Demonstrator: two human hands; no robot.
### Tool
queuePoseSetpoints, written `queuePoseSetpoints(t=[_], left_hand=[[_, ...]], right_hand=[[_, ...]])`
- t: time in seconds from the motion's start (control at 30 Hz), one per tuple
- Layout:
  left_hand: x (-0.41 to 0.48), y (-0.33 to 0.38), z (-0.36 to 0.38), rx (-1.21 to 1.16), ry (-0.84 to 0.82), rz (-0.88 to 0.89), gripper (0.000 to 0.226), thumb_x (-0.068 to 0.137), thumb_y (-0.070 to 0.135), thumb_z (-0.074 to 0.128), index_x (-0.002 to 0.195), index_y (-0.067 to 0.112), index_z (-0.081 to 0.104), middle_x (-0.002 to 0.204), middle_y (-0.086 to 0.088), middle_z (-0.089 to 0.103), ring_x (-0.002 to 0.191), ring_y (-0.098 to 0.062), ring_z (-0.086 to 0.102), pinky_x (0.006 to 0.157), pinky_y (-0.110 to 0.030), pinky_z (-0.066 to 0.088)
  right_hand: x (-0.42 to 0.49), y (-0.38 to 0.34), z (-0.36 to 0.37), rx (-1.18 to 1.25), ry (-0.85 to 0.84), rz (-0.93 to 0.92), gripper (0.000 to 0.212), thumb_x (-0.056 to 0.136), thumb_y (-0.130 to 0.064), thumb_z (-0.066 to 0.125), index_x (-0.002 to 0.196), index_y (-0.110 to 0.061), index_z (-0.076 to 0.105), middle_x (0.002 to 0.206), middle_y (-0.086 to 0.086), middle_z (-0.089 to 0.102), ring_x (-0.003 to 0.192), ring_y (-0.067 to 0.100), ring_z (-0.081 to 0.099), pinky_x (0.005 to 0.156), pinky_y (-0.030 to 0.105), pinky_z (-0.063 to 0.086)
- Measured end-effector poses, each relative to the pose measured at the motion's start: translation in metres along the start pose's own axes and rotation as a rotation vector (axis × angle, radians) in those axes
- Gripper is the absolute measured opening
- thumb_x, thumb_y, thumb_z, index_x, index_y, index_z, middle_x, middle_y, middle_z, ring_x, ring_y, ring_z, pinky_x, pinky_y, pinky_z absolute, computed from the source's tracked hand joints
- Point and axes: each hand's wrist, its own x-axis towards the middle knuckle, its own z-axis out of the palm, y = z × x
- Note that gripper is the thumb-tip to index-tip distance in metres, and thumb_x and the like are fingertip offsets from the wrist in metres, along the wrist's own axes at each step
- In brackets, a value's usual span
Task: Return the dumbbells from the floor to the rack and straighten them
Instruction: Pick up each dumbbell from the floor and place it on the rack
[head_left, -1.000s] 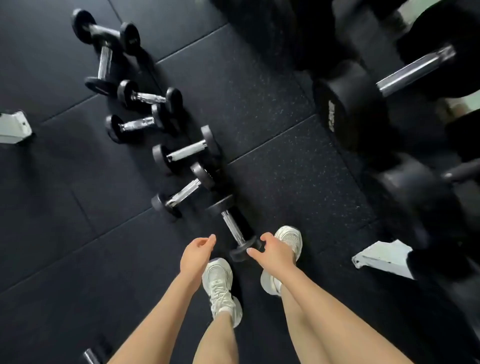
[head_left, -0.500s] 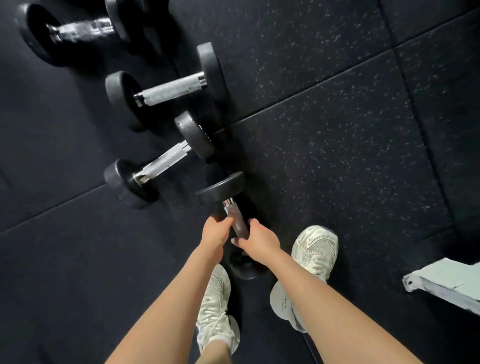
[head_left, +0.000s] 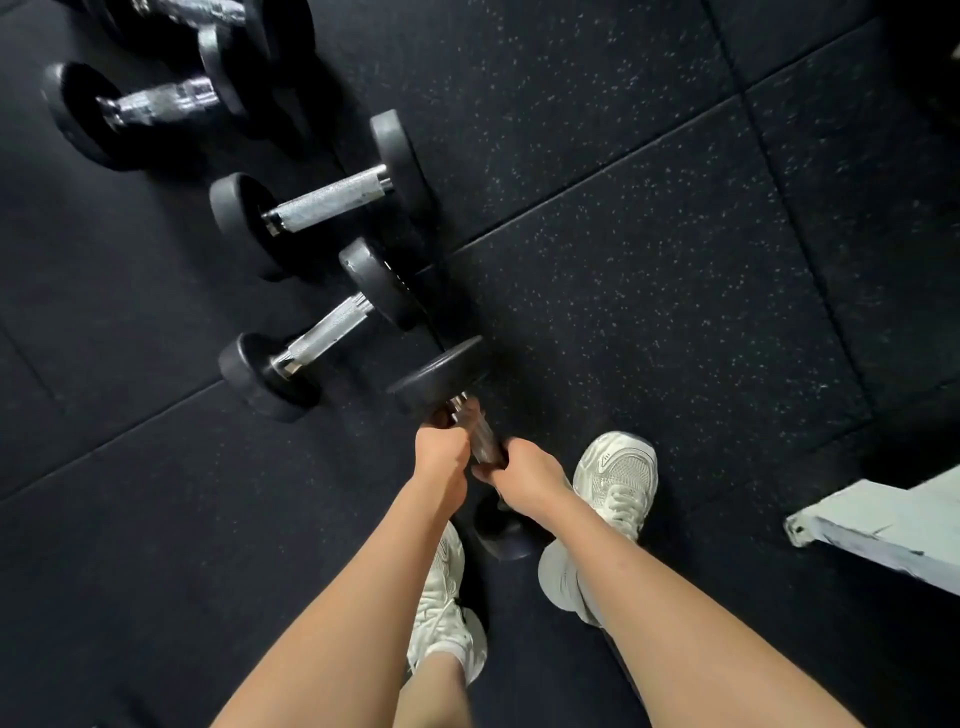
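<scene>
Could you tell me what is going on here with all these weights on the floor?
A person is bent over a dumbbell lying between their white shoes, with the left hand and right hand both closed around its metal handle. Whether it has left the black rubber floor cannot be told. At least three more dumbbells, the nearest, lie in a loose row ahead to the left, not yet collected. A pale metal foot, perhaps the rack's, shows at the right edge.

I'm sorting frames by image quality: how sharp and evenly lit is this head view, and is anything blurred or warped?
Head view: floor tiles and middle dumbbell sharp; top-left dumbbell smeared; gripped dumbbell handle slightly blurred between left hand and right hand; corners dim; wide-angle bend in tile seams.
</scene>
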Motion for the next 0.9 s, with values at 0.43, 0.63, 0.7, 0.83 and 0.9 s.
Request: queuePoseSetpoints(t=[0.43,0.63,0.7,0.83,0.9], left_hand=[[-0.367,0.108,-0.034,0.261,-0.22,0.275,0.009,0.087,0.023,0.066,0.08,0.02,0.062,0.083,0.002,0.069,0.086,-0.018,0.066,0.078,-0.032,0.054],[-0.522,0.156,-0.026,0.47,-0.34,0.511,0.011,0.083,0.03,0.069,0.082,0.019,0.065,0.094,-0.008,0.073,0.092,-0.027,0.069,0.09,-0.05,0.054],[-0.563,0.173,-0.009,0.523,-0.379,0.591,0.01,0.083,0.029,0.07,0.081,0.02,0.065,0.094,-0.007,0.072,0.094,-0.028,0.068,0.09,-0.051,0.054],[-0.632,0.201,0.045,0.622,-0.461,0.74,0.018,0.083,0.024,0.07,0.069,0.025,0.059,0.077,0.001,0.066,0.088,-0.027,0.065,0.089,-0.05,0.054],[-0.659,0.211,0.08,0.687,-0.498,0.799,0.019,0.084,0.025,0.069,0.067,0.024,0.059,0.077,-0.002,0.066,0.088,-0.029,0.066,0.088,-0.049,0.054]], right_hand=[[-0.366,-0.063,-0.114,0.206,0.21,-0.084,0.033,0.084,-0.048,0.059,0.106,-0.024,0.06,0.099,0.002,0.07,0.096,0.028,0.064,0.086,0.042,0.051],[-0.515,-0.076,-0.17,0.419,0.394,-0.15,0.032,0.081,-0.043,0.063,0.109,-0.027,0.059,0.099,0.0,0.071,0.094,0.023,0.066,0.087,0.04,0.052],[-0.546,-0.077,-0.194,0.484,0.46,-0.173,0.035,0.078,-0.047,0.063,0.106,-0.025,0.06,0.099,0.001,0.071,0.093,0.024,0.066,0.087,0.043,0.053],[-0.585,-0.072,-0.25,0.646,0.591,-0.221,0.043,0.064,-0.058,0.057,0.095,-0.028,0.062,0.093,0.003,0.074,0.089,0.028,0.069,0.085,0.048,0.055],[-0.602,-0.065,-0.286,0.699,0.65,-0.212,0.043,0.07,-0.056,0.059,0.104,-0.028,0.062,0.099,0.001,0.073,0.095,0.028,0.068,0.087,0.043,0.054]])
